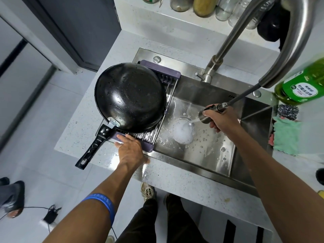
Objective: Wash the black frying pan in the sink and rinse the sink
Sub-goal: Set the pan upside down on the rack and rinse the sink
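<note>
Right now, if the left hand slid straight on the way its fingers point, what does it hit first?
The left hand lies flat on the rack's near edge, fingers pointing toward the pan. Going on, it would likely meet the base of the pan handle, then the pan's rim; depth is unclear.

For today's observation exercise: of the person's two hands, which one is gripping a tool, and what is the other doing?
The right hand grips the pull-out sprayer head, aimed at the sink drain. The left hand holds no tool and rests on the purple drying rack.
</note>
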Available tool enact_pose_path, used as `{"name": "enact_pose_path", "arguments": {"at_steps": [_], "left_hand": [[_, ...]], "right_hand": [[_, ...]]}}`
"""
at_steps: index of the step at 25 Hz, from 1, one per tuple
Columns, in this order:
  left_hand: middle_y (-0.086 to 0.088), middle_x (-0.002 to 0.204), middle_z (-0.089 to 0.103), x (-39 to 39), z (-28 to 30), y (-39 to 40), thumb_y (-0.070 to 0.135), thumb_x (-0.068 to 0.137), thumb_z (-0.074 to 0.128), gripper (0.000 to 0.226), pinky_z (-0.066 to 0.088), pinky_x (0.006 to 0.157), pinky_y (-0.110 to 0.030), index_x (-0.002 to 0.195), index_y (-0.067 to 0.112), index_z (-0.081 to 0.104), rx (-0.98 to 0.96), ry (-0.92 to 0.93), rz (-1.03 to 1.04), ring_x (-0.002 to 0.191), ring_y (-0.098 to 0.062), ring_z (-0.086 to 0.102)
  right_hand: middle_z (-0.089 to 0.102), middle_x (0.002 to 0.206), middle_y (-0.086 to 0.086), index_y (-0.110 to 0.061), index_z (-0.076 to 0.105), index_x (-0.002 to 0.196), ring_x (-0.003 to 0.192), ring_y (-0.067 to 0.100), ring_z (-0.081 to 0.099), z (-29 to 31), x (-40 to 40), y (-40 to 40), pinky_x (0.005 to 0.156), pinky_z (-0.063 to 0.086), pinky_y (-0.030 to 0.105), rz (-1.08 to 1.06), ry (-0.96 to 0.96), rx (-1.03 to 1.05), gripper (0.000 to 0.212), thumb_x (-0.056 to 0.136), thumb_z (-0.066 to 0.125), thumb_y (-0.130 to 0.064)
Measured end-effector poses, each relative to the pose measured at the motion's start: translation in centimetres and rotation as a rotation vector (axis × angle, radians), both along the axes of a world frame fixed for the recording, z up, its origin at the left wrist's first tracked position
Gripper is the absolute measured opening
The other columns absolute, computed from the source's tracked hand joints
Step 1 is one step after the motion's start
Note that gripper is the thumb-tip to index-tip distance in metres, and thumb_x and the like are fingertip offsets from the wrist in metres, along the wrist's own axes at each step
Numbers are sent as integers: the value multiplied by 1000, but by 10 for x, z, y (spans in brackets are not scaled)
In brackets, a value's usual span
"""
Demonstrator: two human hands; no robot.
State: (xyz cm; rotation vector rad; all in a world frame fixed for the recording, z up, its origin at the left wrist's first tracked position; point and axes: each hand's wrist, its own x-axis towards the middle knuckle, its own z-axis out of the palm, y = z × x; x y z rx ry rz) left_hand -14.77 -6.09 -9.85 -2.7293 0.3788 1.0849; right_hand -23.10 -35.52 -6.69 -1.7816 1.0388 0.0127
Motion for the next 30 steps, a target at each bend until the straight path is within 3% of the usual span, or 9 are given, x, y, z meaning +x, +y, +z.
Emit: {"name": "enact_pose_path", "arguments": {"at_steps": [11, 21, 30], "left_hand": [[-39, 152, -3, 0, 1, -2, 54, 60, 86, 140, 37, 108, -44, 148, -8, -5, -15, 10, 30, 139, -55, 18], [-38, 152, -6, 0, 1, -1, 51, 60, 86, 140, 37, 108, -45, 148, -8, -5, -26, 14, 40, 139, -55, 17], [-38, 152, -7, -1, 2, -1, 50, 61, 86, 139, 36, 109, -45, 148, -7, -6, -38, 18, 53, 139, -54, 16]], "right_hand": [[67, 53, 7, -15, 73, 78, 43, 16, 57, 4, -2, 2, 42, 43, 27, -49, 19, -12, 19, 75, 69, -33], [68, 54, 1, -16, 74, 83, 43, 11, 58, 6, -1, 4, 43, 45, 27, -40, -12, 8, 12, 80, 70, -28], [68, 55, 2, -17, 73, 85, 48, 13, 62, 4, 0, 6, 46, 48, 28, -70, -8, 33, 20, 75, 71, -34]]}}
